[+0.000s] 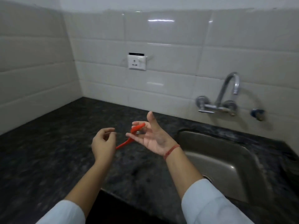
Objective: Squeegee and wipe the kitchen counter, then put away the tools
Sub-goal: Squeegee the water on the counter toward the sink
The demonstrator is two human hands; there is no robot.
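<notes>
A thin red tool handle (pixel 127 141), likely the squeegee's, slants above the dark speckled granite counter (pixel 48 151). My right hand (pixel 150 136) is palm up with the fingers spread, and the handle's upper end rests loosely across its fingertips. My left hand (pixel 104 143) hovers just left of it, fingers half curled, and covers the handle's lower end. Whether the left hand touches the handle is unclear. The tool's blade is not visible. No cloth is in view.
A steel sink (pixel 226 160) is set in the counter at right, with a wall tap (pixel 226 97) above it. A white power socket (pixel 137 62) sits on the tiled wall behind. The counter's front edge (pixel 129 198) runs between my forearms.
</notes>
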